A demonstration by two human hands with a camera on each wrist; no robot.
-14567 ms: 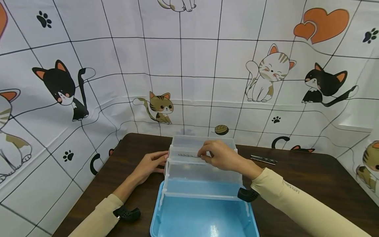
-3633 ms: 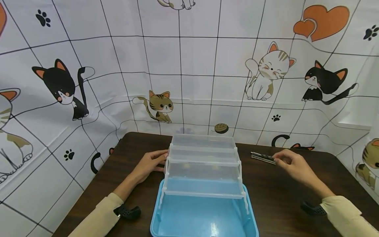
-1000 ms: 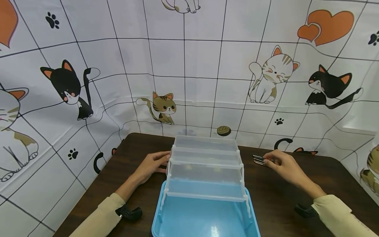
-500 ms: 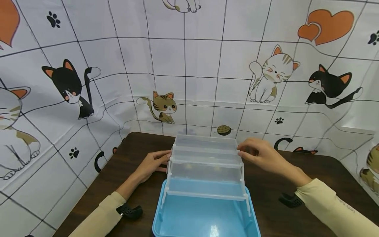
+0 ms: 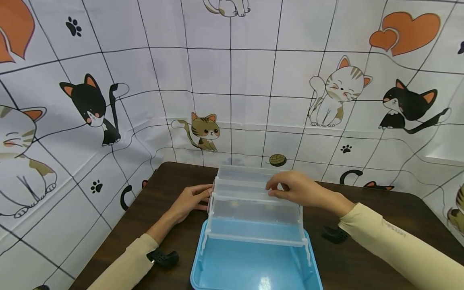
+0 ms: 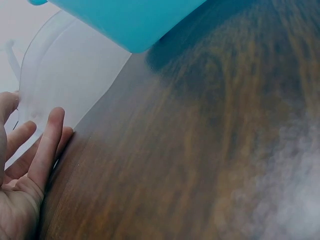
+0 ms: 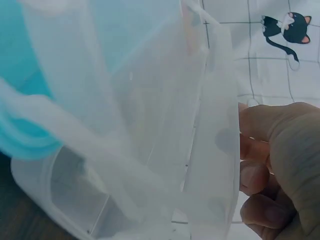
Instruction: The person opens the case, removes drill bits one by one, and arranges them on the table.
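Observation:
A blue toolbox (image 5: 257, 264) stands open on the table, its clear cantilever trays (image 5: 250, 209) spread upward in steps. My left hand (image 5: 190, 202) rests at the left side of the upper trays, fingertips against the clear plastic, which the left wrist view also shows. Over the right half of an upper tray my right hand (image 5: 299, 191) is bent in a pinch, thumb and fingers together. It has come from the drill bits in this pinch; the drill bit itself is hidden or too thin to make out. The spot of the other bits lies behind that hand.
The dark wooden table (image 5: 377, 237) extends to both sides of the toolbox. A white curtain with printed cats (image 5: 337, 88) hangs close behind the table's back edge.
My right hand, which was at the drill bits beside the toolbox a second ago, has moved left to above an upper tray. The left hand stays at the tray's side.

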